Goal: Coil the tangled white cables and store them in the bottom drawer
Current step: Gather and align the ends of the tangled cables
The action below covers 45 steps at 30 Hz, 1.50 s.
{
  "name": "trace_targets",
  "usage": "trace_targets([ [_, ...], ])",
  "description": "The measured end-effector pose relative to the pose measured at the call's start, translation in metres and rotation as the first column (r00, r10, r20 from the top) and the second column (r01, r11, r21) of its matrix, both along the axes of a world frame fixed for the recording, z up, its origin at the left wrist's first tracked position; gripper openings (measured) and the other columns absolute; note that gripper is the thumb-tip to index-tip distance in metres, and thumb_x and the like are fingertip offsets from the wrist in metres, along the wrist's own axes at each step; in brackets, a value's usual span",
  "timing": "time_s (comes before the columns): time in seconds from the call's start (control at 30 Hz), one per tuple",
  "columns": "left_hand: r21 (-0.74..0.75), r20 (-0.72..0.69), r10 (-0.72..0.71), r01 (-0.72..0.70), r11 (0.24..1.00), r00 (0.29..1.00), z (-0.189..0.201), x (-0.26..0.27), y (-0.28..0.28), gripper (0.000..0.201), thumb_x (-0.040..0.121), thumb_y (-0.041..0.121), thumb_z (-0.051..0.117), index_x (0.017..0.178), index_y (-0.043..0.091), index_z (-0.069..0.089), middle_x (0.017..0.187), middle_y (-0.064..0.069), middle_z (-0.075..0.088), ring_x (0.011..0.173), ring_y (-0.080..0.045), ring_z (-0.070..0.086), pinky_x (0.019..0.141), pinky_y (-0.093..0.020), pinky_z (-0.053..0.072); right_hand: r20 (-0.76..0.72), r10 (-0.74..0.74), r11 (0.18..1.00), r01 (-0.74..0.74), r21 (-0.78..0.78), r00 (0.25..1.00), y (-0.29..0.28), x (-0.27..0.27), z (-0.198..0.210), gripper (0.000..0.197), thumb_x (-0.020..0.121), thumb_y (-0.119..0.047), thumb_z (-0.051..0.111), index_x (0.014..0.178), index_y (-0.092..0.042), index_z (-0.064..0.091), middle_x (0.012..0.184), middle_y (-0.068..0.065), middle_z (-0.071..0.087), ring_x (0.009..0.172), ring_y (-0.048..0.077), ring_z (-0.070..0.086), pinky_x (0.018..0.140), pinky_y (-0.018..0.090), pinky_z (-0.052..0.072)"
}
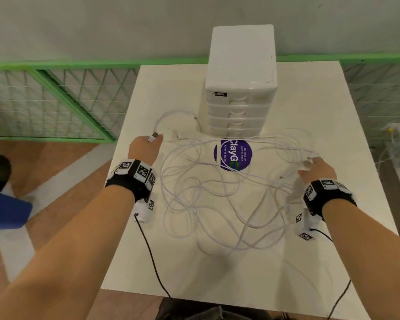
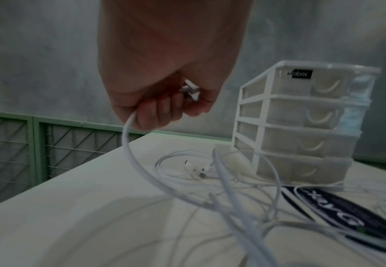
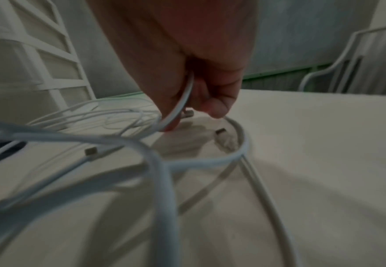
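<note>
White cables (image 1: 208,192) sprawl in a loose tangle over our surface (image 1: 321,112), just in front of the drawer unit (image 1: 240,88), whose bottom drawer (image 1: 234,130) is shut. Our left hand (image 1: 144,147) curls around one cable's plug end, near the tangle's left edge. Our right hand (image 1: 316,169) pinches a cable strand on the right side. A purple sticker (image 1: 236,155) lies under the loops.

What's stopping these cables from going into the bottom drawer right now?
The bottom drawer is shut, like those above it, and the white cables lie tangled in front of it. The left hand and right hand each hold a cable; neither is free.
</note>
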<state>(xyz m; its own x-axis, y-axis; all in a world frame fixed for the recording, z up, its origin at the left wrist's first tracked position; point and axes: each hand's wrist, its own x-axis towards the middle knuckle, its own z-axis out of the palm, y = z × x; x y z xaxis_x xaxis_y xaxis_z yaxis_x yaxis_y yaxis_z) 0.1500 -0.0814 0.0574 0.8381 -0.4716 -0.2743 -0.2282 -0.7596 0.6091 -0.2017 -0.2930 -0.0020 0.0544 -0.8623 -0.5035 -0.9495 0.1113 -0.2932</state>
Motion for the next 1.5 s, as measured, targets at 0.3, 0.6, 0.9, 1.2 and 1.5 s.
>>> trace_targets([
  [0.3,0.156,-0.076,-0.08,0.091,0.984,0.994,-0.024,0.013,-0.006,0.038,0.092,0.028,0.048,0.091,-0.004,0.069,0.091,-0.016,0.064,0.094,-0.034,0.059,0.071,-0.031,0.035,0.104,-0.07,0.975,0.09,-0.205,0.992,0.021,0.006,-0.007,0.037,0.084,-0.031,0.057,0.105,0.0,0.054,0.104,0.022,0.059,0.095,0.039,0.058,0.076,0.036,0.042],
  [0.6,0.023,-0.025,-0.172,0.173,0.985,0.985,-0.03,0.012,-0.058,0.039,0.092,0.039,0.052,0.114,0.007,0.057,0.12,-0.013,0.062,0.109,-0.028,0.057,0.079,-0.025,0.038,0.585,0.16,0.867,0.171,-0.469,0.795,0.079,0.042,0.049,0.012,0.084,-0.024,0.064,0.093,-0.015,0.062,0.092,-0.002,0.061,0.069,0.004,0.051,0.065,0.015,0.04],
  [0.9,0.24,-0.141,-0.377,0.401,0.884,0.915,-0.045,0.004,-0.087,0.045,0.09,0.04,0.049,0.102,-0.002,0.061,0.113,-0.018,0.063,0.104,-0.033,0.057,0.079,-0.031,0.041,0.704,0.329,0.901,0.015,-0.434,0.629,0.104,0.089,0.094,0.028,0.079,-0.016,0.044,0.09,-0.04,0.05,0.082,-0.014,0.066,0.077,-0.001,0.059,0.066,0.01,0.041],
  [1.2,-0.372,-0.007,-0.376,0.346,0.861,0.927,0.015,-0.018,-0.038,0.016,0.096,0.014,0.043,0.096,0.011,0.058,0.08,0.0,0.059,0.063,-0.003,0.046,0.057,-0.016,0.037,0.528,0.283,0.945,-0.139,-0.295,0.801,0.097,0.1,0.091,0.02,0.093,-0.01,0.04,0.101,-0.004,0.057,0.098,0.005,0.06,0.095,0.026,0.055,0.071,0.026,0.043],
  [1.5,-0.486,-0.08,-0.629,0.521,0.702,0.773,0.062,-0.093,-0.019,0.016,0.097,0.01,0.039,0.097,0.017,0.054,0.07,0.004,0.059,0.062,-0.002,0.047,0.062,-0.015,0.038,0.863,0.057,0.998,-0.057,-0.032,0.501,0.113,0.13,0.124,0.016,0.093,-0.01,0.045,0.102,-0.009,0.058,0.091,0.007,0.07,0.087,0.017,0.068,0.09,0.041,0.052],
])
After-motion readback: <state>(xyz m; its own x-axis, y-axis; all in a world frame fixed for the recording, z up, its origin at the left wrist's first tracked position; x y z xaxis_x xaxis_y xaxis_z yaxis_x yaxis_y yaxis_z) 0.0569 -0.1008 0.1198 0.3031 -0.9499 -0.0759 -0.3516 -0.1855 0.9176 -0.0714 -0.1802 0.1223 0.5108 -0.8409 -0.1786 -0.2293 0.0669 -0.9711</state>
